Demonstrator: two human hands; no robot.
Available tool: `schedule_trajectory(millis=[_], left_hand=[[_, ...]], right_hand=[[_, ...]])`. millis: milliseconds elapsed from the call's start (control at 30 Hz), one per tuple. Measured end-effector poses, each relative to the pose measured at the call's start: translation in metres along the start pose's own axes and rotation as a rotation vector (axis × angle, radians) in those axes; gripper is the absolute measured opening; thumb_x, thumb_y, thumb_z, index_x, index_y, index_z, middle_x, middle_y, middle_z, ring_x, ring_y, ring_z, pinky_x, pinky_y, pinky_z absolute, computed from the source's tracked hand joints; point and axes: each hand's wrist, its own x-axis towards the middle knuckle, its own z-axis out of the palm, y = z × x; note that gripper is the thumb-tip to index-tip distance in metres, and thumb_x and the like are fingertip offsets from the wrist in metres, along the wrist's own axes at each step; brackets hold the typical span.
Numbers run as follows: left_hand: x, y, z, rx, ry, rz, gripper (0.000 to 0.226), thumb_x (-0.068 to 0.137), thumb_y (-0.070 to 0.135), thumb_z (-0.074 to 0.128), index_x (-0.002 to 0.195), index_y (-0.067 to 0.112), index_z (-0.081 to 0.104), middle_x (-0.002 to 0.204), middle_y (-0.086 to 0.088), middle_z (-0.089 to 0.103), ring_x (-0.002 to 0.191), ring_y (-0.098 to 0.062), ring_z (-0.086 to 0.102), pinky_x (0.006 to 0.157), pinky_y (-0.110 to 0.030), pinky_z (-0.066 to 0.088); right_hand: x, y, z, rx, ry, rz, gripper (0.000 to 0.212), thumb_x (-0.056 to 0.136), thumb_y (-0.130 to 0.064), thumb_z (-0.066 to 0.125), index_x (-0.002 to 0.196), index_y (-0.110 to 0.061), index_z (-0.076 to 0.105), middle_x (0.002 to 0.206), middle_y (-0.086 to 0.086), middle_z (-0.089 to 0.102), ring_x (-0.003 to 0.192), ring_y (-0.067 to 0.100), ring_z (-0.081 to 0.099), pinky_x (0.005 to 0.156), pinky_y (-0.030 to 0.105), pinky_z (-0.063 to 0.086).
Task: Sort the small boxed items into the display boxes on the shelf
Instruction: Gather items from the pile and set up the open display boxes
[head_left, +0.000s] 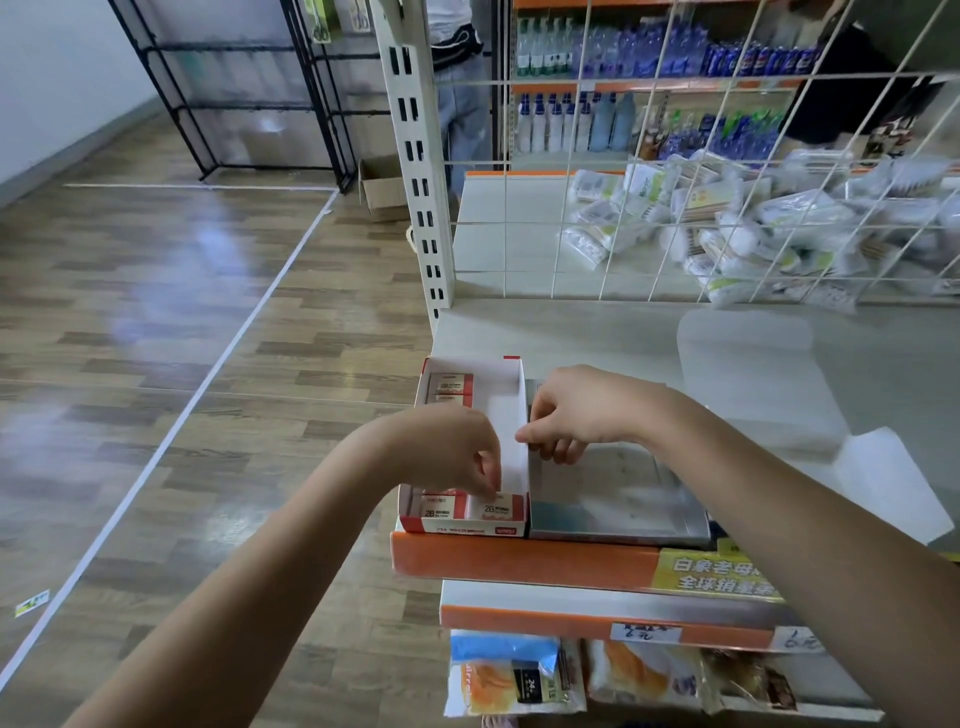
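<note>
We steady the display box (511, 415) — right hand (582, 410) pinching its wall — while the left hand (452, 447), grip clamped on 1 small box (496, 506), seats it squarely.

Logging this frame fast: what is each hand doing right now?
Left hand: fingers curled down onto a small box in the display box, pinching it.
Right hand: pinching the display box's right wall.

Both hands, left (447, 452) and right (582, 410), fingers curled.
</note>
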Motion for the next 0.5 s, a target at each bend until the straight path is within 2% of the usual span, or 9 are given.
schedule_trajectory(millis=[167,333,500], left_hand=[[0.004,0.000,-0.004,0.026,-0.118,0.000,0.027,0.089,0.038,0.058,0.106,0.020,0.068,0.098,0.009,0.066,0.087,-0.006,0.057,0.081,-0.022,0.047],[0.003,-0.004,-0.014,-0.002,-0.111,0.046,0.019,0.088,0.034,0.061,0.103,0.023,0.067,0.086,0.018,0.060,0.072,0.005,0.052,0.065,-0.011,0.036],[0.003,-0.008,-0.015,-0.019,-0.069,0.069,0.014,0.088,0.031,0.061,0.099,0.024,0.066,0.078,0.022,0.056,0.069,0.006,0.051,0.063,-0.010,0.032]], right_hand=[[-0.001,0.000,0.000,-0.002,0.000,0.001,0.024,0.092,-0.025,0.058,0.089,-0.003,0.068,0.078,0.007,0.069,0.060,0.011,0.064,0.058,0.016,0.054],[0.000,0.001,0.000,-0.003,0.000,0.000,0.023,0.092,-0.026,0.058,0.086,-0.006,0.067,0.078,0.006,0.069,0.062,0.011,0.065,0.058,0.016,0.054],[0.000,0.002,0.000,0.015,-0.002,-0.001,0.025,0.092,-0.025,0.058,0.089,-0.002,0.067,0.079,0.007,0.069,0.063,0.014,0.065,0.059,0.017,0.055]])
